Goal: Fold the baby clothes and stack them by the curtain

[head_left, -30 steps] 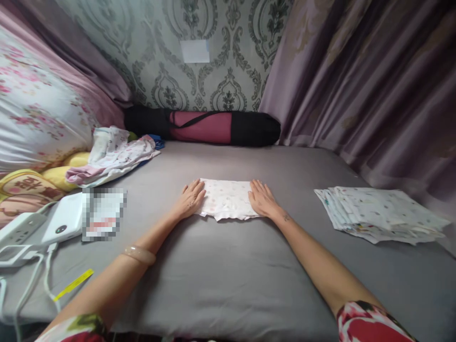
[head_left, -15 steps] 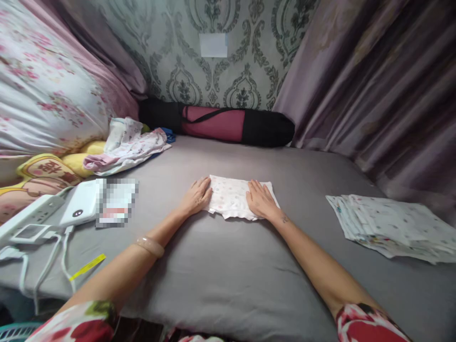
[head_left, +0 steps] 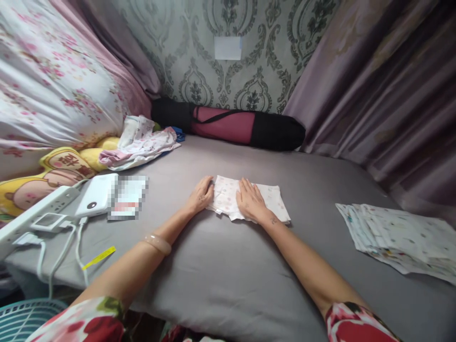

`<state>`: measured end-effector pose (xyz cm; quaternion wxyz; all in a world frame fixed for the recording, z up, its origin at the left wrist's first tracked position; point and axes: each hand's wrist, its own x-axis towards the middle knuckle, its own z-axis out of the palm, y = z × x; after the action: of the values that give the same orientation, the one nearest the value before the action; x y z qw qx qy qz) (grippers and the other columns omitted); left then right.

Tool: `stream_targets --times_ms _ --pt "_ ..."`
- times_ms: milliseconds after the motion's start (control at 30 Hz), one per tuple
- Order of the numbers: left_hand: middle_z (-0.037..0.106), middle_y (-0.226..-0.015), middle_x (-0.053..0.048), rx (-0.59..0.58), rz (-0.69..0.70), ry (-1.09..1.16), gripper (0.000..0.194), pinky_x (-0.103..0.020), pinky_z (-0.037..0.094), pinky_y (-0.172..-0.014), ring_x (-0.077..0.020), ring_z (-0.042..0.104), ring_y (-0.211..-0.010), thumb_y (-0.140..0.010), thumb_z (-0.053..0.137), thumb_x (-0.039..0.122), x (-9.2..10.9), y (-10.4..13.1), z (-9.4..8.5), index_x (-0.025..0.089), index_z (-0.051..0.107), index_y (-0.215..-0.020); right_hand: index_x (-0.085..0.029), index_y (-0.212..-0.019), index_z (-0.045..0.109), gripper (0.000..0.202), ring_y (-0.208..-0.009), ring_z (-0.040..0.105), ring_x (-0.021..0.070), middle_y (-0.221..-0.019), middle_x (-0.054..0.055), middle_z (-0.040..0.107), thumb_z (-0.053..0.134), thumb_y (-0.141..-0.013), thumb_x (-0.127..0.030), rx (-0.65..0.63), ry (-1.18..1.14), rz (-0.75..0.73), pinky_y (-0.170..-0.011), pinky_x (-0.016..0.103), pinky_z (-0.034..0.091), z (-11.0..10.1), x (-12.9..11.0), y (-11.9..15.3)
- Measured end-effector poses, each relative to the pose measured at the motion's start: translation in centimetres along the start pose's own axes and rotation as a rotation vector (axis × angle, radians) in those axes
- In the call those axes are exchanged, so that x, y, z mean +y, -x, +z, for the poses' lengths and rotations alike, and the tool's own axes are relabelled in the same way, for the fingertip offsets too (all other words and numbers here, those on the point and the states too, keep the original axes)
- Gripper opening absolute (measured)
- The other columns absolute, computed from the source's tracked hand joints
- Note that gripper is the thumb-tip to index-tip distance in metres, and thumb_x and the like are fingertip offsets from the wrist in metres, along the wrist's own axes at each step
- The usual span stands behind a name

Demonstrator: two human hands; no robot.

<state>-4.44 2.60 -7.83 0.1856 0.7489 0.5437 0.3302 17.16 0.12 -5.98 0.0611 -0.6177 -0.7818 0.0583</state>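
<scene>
A folded white cloth with a faint print lies flat on the grey bed sheet, a small tag showing at its near edge. My left hand rests at the cloth's left edge, fingers stretched forward and holding nothing. Across the middle of the cloth lies my right hand, palm down with its fingers extended. To the right of both hands sits a stack of folded printed cloths.
Crumpled clothes and yellow cushions lie at the left. Nearer are a power strip, a white power bank, cables and a yellow strip. A long black and maroon bag lies along the wall.
My right hand has slid left from the cloth's right part to its middle, and more of the cloth's right side shows. The whole view has shifted slightly. My left hand stays at the left edge.
</scene>
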Motion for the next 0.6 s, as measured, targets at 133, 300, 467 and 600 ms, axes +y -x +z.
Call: stream_targets --times_ms 133,300,467,600 --pt "0.057 -0.131 -0.016 0.036 -0.032 0.014 0.039 -0.042 0.039 -0.109 -0.0233 0.052 -0.124 -0.092 0.034 0.023 0.2 -0.1 -0.1 0.013 0.051 -0.126 -0.003 -0.15 0.029 0.06 -0.146 0.019 0.0227 -0.158 0.013 0.024 0.021 -0.098 -0.032 -0.04 -0.017 -0.015 -0.119 0.039 0.009 0.1 -1.3 -0.3" --pt "0.058 -0.13 -0.015 0.053 -0.048 0.029 0.039 -0.041 0.038 -0.11 -0.0228 0.052 -0.125 -0.091 0.035 0.022 0.1 -0.2 0.0 0.013 0.052 -0.125 -0.004 -0.151 0.027 0.061 -0.147 0.018 0.0245 -0.158 0.014 0.023 0.023 -0.098 -0.034 -0.028 -0.001 -0.022 -0.119 0.041 0.01 0.6 -2.2 -1.2" --pt "0.057 -0.133 -0.015 0.066 -0.054 0.042 0.039 -0.04 0.039 -0.11 -0.0224 0.051 -0.127 -0.092 0.036 0.021 0.0 -0.2 -0.1 0.013 0.052 -0.127 -0.002 -0.149 0.03 0.06 -0.146 0.021 0.0251 -0.157 0.015 0.027 0.022 -0.098 -0.032 0.017 -0.035 -0.057 -0.118 0.042 0.013 0.9 -3.8 -1.8" --pt "0.058 -0.131 -0.016 0.069 -0.053 0.048 0.04 -0.04 0.039 -0.109 -0.0224 0.052 -0.126 -0.092 0.036 0.021 -0.1 -0.2 0.0 0.011 0.052 -0.127 -0.003 -0.15 0.029 0.06 -0.146 0.021 0.0256 -0.157 0.015 0.027 0.023 -0.098 -0.033 -0.018 -0.026 -0.043 -0.118 0.043 0.013 0.9 -4.5 -2.2"
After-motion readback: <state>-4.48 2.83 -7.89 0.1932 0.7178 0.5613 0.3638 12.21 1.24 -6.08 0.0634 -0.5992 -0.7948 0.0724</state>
